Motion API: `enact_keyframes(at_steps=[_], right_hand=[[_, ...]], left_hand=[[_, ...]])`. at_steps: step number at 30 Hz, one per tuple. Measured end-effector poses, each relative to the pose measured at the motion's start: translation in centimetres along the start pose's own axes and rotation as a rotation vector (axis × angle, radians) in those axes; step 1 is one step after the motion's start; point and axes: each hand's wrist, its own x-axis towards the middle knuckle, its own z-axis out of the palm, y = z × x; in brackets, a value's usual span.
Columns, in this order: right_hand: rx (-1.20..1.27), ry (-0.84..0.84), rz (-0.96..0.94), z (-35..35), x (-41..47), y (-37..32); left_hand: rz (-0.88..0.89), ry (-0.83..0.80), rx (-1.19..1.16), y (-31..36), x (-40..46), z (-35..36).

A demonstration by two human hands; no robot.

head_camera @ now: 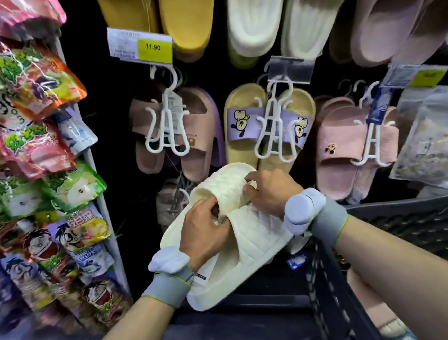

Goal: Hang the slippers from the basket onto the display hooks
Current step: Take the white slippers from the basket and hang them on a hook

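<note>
- While both hands work at the straps, the cream slippers (239, 238) sit as a pair held above the front corner of the dark basket (409, 225), below the hanging rows on the display.
- Left hand (206, 233): fingers curled and tucked under the strap edge of the nearer slipper, thumb on top; it pinches the strap.
- Right hand (267, 193): fingers bent over the quilted strap of the farther slipper, tips pressed into it, gripping.
- Whether a white hanger is already fitted between the two cannot be told; something pale shows at the left fingertips but is too hidden to name.
- Handling judgement: thick foam soles, likely light, springy, a little grippy. Straps flex under the fingers, so they are the natural hold. Soles are bulky and would spread the hand wide. Nothing fragile here.
- Neighbouring pairs hang by white plastic hangers (166, 128) clipped through the straps; the same strap gap looks like the point to thread.
- Edges: the price tag (140, 43) juts out above; the brown pair (196, 134) and the yellow pair with purple straps (243, 125) hang just above the hands, close together.
- Snack packets (35, 131) crowd the left side on a separate rack.
- Open room: dark panel space shows below the brown pair, left of the held slippers; a grey fluffy item (171, 200) partly fills it.
- Basket rim lies near the right forearm; a lift would have to clear it.
</note>
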Motion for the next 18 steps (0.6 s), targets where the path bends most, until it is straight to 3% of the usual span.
enact_keyframes(at_steps=[6, 18], right_hand=[[0.027, -0.054, 0.02, 3.3, 0.4, 0.6], [0.129, -0.201, 0.13, 5.2, 0.4, 1.4]], left_hand=[[-0.092, -0.004, 0.053, -1.7, -1.0, 1.5], [-0.096, -0.055, 0.055, -3.5, -2.1, 2.8]])
